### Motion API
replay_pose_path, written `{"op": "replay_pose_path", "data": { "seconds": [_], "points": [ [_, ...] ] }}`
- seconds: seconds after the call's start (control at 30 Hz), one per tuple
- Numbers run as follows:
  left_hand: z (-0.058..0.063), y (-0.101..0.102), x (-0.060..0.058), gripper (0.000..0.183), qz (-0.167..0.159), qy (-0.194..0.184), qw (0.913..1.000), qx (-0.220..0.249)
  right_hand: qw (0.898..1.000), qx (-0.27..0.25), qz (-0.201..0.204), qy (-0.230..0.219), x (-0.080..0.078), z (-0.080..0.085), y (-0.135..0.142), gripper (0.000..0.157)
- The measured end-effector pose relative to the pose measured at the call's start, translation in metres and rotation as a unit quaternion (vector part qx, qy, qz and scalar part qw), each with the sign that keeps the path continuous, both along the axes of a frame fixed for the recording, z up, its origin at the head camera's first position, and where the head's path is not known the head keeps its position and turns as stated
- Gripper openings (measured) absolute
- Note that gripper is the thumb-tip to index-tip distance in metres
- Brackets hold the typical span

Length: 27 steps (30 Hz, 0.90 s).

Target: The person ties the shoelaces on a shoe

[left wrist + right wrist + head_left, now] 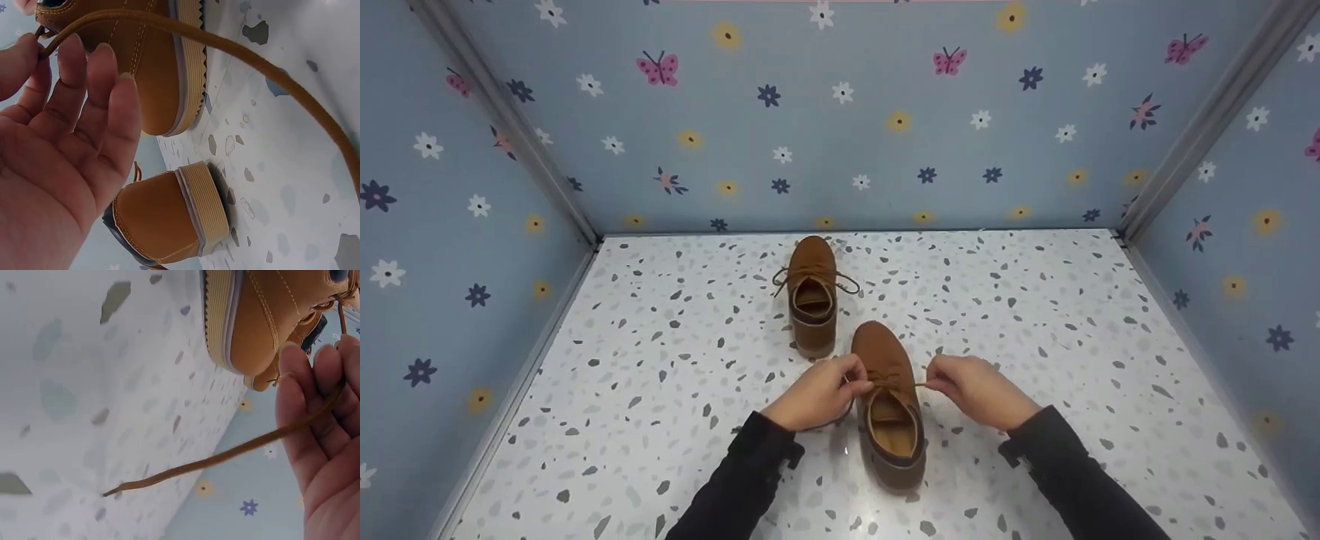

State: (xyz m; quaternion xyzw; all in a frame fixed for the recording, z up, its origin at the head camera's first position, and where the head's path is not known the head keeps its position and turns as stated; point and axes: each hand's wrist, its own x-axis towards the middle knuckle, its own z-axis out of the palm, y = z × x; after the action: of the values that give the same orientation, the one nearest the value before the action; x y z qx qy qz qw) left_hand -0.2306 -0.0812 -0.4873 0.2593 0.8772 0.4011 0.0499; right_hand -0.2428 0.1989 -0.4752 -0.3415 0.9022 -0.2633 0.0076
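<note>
A brown lace-up shoe (pixel 883 349) stands on the floor between the two hands, toe pointing away. At its left side my left hand (pixel 819 391) pinches one brown shoelace (pixel 225 46) between thumb and forefinger, close to the eyelets. The rest of that lace curves down across the left wrist view. On the other side my right hand (pixel 979 390) pinches the other shoelace (pixel 214 461), drawn out from the shoe; its loose end hangs past the fingers. A second brown shoe (pixel 814 330) stands farther off to the left, its laces tied in a bow.
White speckled floor (pixel 675 450) lies under both shoes. Blue panels with flowers and butterflies stand on three sides: a back panel (pixel 855 142), a left panel (pixel 427 300) and a right panel (pixel 1245 300). Grey posts mark the two back corners.
</note>
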Motion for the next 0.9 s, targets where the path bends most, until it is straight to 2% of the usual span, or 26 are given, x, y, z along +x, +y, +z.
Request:
{"op": "replay_pose_path", "data": {
  "seconds": [0.13, 0.27, 0.53, 0.73, 0.9],
  "points": [
    [0.003, -0.003, 0.002, 0.013, 0.004, 0.006, 0.9999, -0.013, 0.999, 0.029, -0.027, 0.028, -0.001, 0.006, 0.004, 0.010],
    [0.005, -0.009, 0.004, 0.014, 0.004, -0.001, 0.9998, -0.019, 0.997, 0.037, -0.058, 0.023, -0.001, 0.012, 0.012, 0.011],
    [0.000, -0.021, 0.011, 0.017, 0.009, -0.022, 0.9997, -0.006, 0.996, 0.043, -0.079, 0.021, 0.002, 0.009, 0.030, 0.012],
    [0.000, -0.020, 0.011, 0.017, 0.010, 0.014, 0.9996, -0.023, 0.995, 0.043, -0.090, 0.008, 0.009, 0.009, 0.042, 0.012],
    [-0.006, -0.020, 0.009, 0.017, 0.026, 0.057, 0.9970, -0.045, 0.996, 0.040, -0.083, 0.003, 0.012, 0.003, 0.045, 0.012]
  ]
}}
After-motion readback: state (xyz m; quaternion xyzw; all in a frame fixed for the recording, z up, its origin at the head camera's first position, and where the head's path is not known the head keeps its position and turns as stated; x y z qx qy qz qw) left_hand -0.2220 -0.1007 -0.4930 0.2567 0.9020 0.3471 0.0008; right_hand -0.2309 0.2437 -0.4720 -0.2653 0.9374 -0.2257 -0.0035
